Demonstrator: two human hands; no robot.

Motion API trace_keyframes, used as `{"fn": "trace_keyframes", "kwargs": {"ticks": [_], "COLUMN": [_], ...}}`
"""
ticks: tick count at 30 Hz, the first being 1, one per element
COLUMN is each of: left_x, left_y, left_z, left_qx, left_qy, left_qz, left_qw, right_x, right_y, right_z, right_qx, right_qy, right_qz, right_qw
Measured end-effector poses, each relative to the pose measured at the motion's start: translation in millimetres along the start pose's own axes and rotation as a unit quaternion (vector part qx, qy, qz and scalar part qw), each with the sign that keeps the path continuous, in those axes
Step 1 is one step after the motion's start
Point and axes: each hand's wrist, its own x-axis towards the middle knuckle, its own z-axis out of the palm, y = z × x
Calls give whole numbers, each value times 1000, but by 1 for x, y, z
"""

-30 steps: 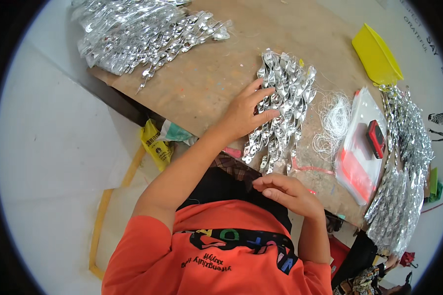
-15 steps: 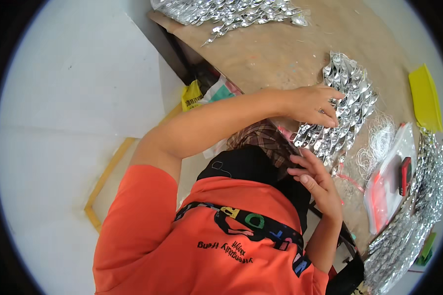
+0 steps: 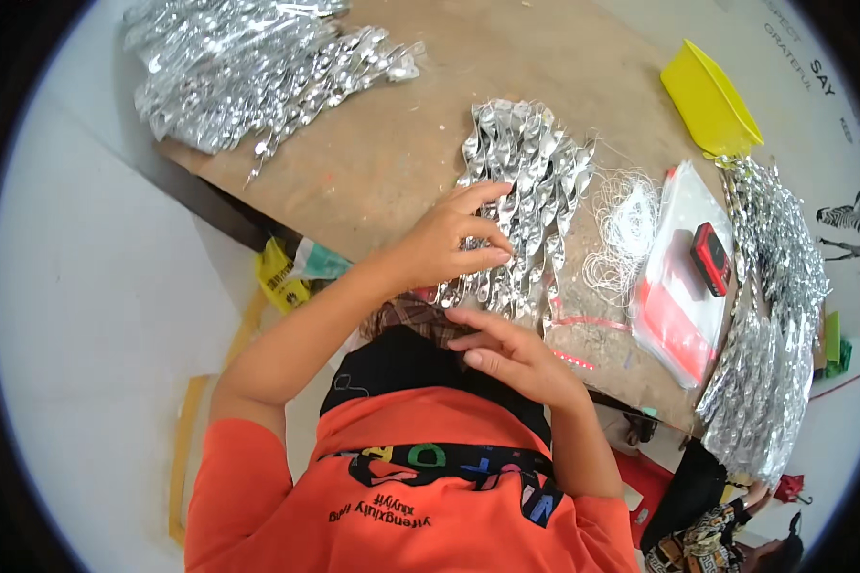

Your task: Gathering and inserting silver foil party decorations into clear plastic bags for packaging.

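Observation:
A bundle of shiny silver twisted strips [image 3: 535, 143] lies on the brown-topped table, its lower ends close to the table's near edge. My left hand [image 3: 457, 236] rests over the left side of this bundle, fingers apart and partly curved, with nothing visibly gripped. Just below the bundle's lower end is my right hand [image 3: 518, 363], palm turned inward and fingers loosely stretched out; it holds nothing that I can see. Part of the bundle is hidden under my left hand.
Right of the bundle lie tangled white string [image 3: 624, 224] and clear plastic bags [image 3: 666, 296] under a red-and-black box [image 3: 710, 258]. Silver strands [image 3: 764, 372] hang over the right edge beside a yellow bin [image 3: 705, 100]. More silver bundles [image 3: 229, 81] occupy the far left. Another person [image 3: 707, 535] is at lower right.
The view has turned, so the table and everything on it appear farther left. Both hands stay near the same silver bundle, with their fingers in much the same pose.

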Motion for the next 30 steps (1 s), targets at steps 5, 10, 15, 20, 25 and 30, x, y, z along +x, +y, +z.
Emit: {"fn": "trace_keyframes", "kwargs": {"ticks": [5, 10, 15, 20, 25, 30], "left_x": [2, -4, 3, 20, 22, 19], "left_y": [7, 13, 15, -15, -10, -4], "left_z": [1, -1, -5, 9, 30, 27], "left_qx": [24, 80, 60, 70, 85, 78], "left_qy": [-26, -40, 23, 95, 89, 88], "left_qz": [12, 30, -16, -113, -59, -66], "left_qw": [999, 996, 998, 987, 991, 991], "right_x": [-10, -17, -19, 38, 68, 50], "right_y": [-11, -15, -5, 23, 18, -2], "right_z": [5, -11, -47, -74, -62, -73], "right_qx": [-60, -26, -177, -180, -232, -221], "right_qy": [-76, -22, 268, 467, 446, 389], "right_qz": [16, 5, -86, -166, -146, -110], "right_qw": [995, 999, 943, 850, 852, 888]}}
